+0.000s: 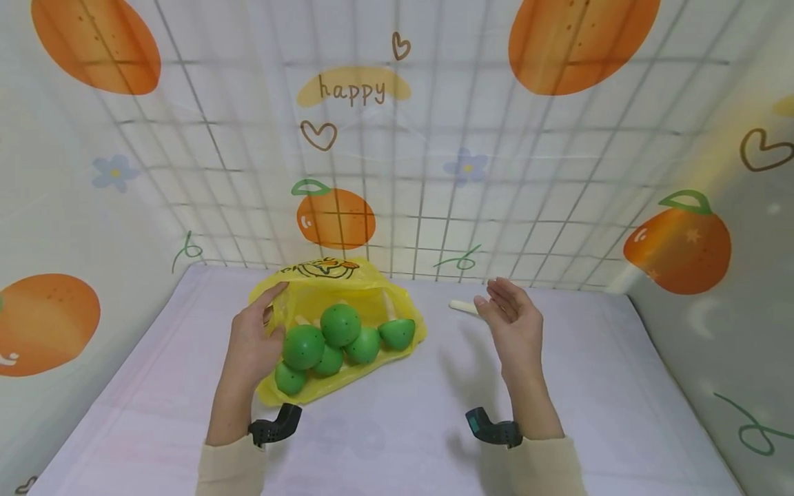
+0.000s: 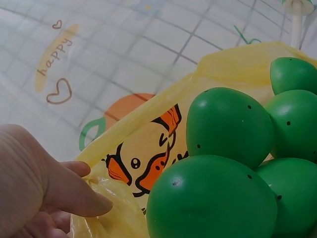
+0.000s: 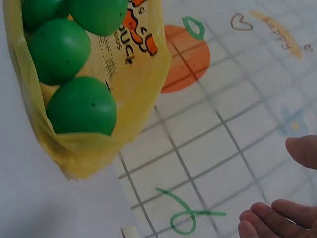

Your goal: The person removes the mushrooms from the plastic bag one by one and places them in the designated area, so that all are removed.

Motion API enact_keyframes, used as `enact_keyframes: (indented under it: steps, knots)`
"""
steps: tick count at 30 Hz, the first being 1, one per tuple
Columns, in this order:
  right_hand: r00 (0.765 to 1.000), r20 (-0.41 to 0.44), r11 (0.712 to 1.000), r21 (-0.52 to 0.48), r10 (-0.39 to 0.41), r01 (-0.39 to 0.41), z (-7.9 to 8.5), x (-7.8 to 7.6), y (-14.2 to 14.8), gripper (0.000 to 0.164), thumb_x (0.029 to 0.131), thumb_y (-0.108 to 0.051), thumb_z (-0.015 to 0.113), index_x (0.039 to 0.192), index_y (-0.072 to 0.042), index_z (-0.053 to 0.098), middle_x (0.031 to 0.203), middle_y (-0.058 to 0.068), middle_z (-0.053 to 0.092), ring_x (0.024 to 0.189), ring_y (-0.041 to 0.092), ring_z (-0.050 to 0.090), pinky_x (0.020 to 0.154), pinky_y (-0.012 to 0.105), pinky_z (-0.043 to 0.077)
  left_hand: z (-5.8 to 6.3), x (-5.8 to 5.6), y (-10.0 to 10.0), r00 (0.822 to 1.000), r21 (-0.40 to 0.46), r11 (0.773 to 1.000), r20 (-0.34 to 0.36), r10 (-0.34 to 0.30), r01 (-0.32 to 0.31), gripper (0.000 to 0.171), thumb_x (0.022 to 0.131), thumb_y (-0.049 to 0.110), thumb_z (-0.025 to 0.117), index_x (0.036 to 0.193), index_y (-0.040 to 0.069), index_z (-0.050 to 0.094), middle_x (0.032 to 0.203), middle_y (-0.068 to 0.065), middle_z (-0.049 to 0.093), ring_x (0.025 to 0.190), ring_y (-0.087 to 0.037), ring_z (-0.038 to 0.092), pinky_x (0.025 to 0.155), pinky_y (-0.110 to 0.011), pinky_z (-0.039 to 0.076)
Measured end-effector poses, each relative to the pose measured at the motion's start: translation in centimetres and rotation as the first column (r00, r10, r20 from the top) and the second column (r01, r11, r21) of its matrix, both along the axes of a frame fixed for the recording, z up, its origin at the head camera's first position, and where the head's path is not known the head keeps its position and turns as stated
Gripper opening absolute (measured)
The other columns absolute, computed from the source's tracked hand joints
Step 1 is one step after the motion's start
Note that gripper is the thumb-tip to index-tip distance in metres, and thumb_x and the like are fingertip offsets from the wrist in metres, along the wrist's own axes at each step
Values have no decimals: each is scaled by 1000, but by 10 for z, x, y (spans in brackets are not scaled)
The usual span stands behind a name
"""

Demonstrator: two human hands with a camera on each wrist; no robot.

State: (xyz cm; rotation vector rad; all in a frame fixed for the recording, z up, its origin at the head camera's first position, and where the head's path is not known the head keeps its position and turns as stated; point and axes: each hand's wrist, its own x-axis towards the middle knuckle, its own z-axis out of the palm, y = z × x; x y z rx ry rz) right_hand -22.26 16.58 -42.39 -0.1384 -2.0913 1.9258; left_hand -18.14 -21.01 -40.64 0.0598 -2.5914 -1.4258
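Observation:
A yellow plastic bag (image 1: 335,282) with a duck print lies with its mouth facing me. Several green rounded pieces (image 1: 340,325) with small black dots fill it, and pale sticks show behind some of them. At the bag's left edge, my left hand (image 1: 253,341) holds the thin plastic between thumb and fingers, as the left wrist view shows its thumb (image 2: 91,201) over the rim. Off to the right of the bag, my right hand (image 1: 516,327) is raised with fingers extended, holding nothing. Close to its fingertips is a white stick (image 1: 462,306), partly hidden by the hand.
A pale cloth (image 1: 384,441) covers the table. Behind it stands a wire grid (image 1: 428,207) under a sheet printed with oranges, with similar printed sheets (image 1: 701,344) at both sides. In the left wrist view, a green-topped white stem (image 2: 297,20) shows at the upper right.

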Motion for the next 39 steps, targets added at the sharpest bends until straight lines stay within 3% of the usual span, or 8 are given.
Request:
enact_keyframes:
  steps: [4, 13, 29, 39]
  knots:
    - [999, -25, 999, 13, 43, -43, 0, 2, -13, 56, 98, -8, 74, 149, 1, 52, 147, 13, 59, 140, 25, 53, 114, 26, 43, 0, 0, 0, 1000, 4, 1000, -4, 1, -1, 72, 94, -16, 51, 160, 13, 46, 154, -20, 51, 130, -35, 59, 104, -49, 53]
    - [993, -55, 994, 12, 108, -108, 4, 8, -35, 57, 96, -5, 76, 148, 1, 54, 145, 13, 60, 137, 25, 55, 116, 32, 42, -2, -1, -1, 1000, -7, 1000, -16, -3, 3, 72, 93, -16, 51, 159, 12, 46, 158, -21, 47, 137, -38, 54, 107, -51, 51]
    - [962, -109, 968, 60, 249, -244, -3, 13, -71, 55, 95, -4, 77, 145, 1, 56, 145, 15, 60, 138, 27, 55, 116, 33, 43, -3, -1, -3, 1000, -25, 1000, -14, 4, -4, 72, 93, -16, 53, 159, 13, 47, 163, -22, 40, 145, -44, 44, 116, -57, 40]
    - [943, -110, 946, 123, 314, -300, -10, 15, -95, 56, 93, -5, 79, 144, 1, 57, 145, 18, 61, 137, 30, 57, 116, 39, 44, -2, -2, -3, 1000, -1, 1000, -20, -6, 6, 72, 93, -16, 52, 159, 13, 47, 161, -20, 43, 142, -39, 49, 113, -54, 45]
